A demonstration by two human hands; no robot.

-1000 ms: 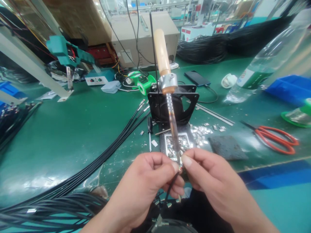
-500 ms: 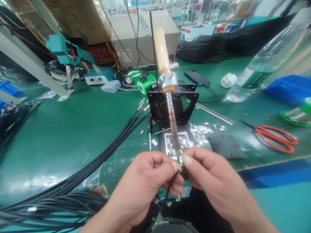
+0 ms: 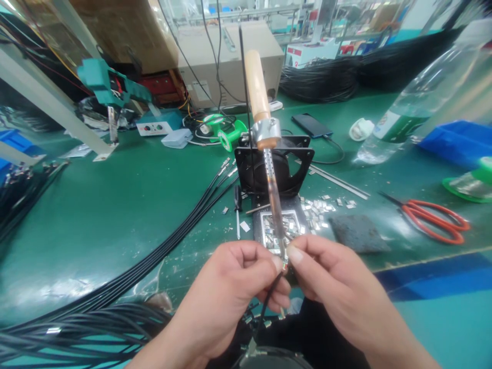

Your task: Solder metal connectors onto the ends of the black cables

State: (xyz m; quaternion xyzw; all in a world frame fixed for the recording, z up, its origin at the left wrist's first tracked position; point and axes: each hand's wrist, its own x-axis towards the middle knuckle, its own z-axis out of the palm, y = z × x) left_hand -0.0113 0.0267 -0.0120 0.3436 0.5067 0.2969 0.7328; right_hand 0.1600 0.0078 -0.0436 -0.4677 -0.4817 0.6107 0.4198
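Observation:
My left hand (image 3: 249,277) pinches the end of a black cable (image 3: 269,297), whose stripped coloured wires show between the hands. Thumb and forefinger of my right hand (image 3: 319,266) are pressed together right beside them, on something too small to make out. A soldering iron (image 3: 257,87) with a wooden handle is fixed in a metal clamp (image 3: 266,132) and points down, its tip at the cable end between my fingertips. Behind it stands a black fan frame (image 3: 300,164). Beneath the iron, a tray (image 3: 263,225) holds small metal pieces.
Black cables (image 3: 169,241) run along the left. A screwdriver (image 3: 237,205) lies beside the tray. To the right are a dark pad (image 3: 357,233), orange-handled scissors (image 3: 434,218) and a plastic bottle (image 3: 407,113). Green solder spools (image 3: 230,134) and a phone (image 3: 311,124) lie behind.
The view has shifted very slightly. Both hands keep nearly the same position and grip at the iron's tip.

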